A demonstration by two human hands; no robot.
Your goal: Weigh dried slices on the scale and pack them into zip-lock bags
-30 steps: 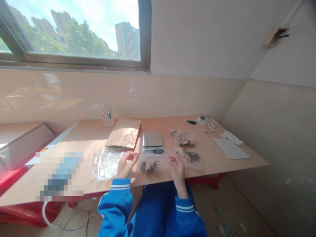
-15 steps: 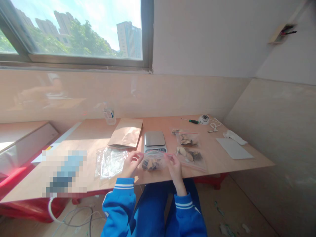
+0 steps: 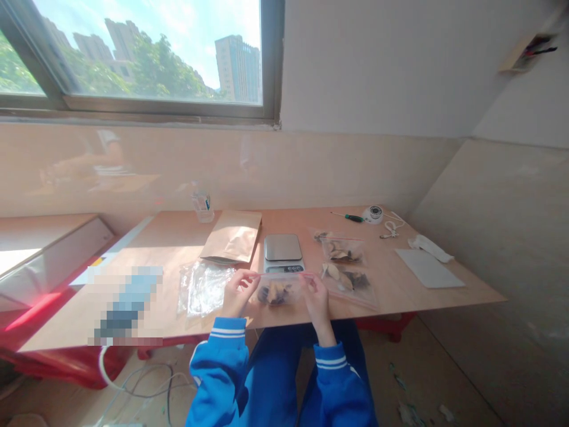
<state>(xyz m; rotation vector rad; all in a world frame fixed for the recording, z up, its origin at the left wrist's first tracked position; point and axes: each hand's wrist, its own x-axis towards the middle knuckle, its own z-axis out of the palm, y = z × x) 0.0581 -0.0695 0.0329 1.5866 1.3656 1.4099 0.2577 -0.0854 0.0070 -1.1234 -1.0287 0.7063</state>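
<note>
Two hands, left (image 3: 237, 292) and right (image 3: 316, 292), pinching top corners of small clear zip bag of dark pieces (image 3: 279, 290) just before silver digital scale (image 3: 283, 253); sealing underway, pressing strip shut comes next.

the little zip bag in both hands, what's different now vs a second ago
The hands have drawn closer together along the top edge of the small zip bag: the left hand and right hand both keep their pinch on it, nothing let go. The bag stays in front of the scale, the two filled bags and the empty bags lie where they were.
</note>
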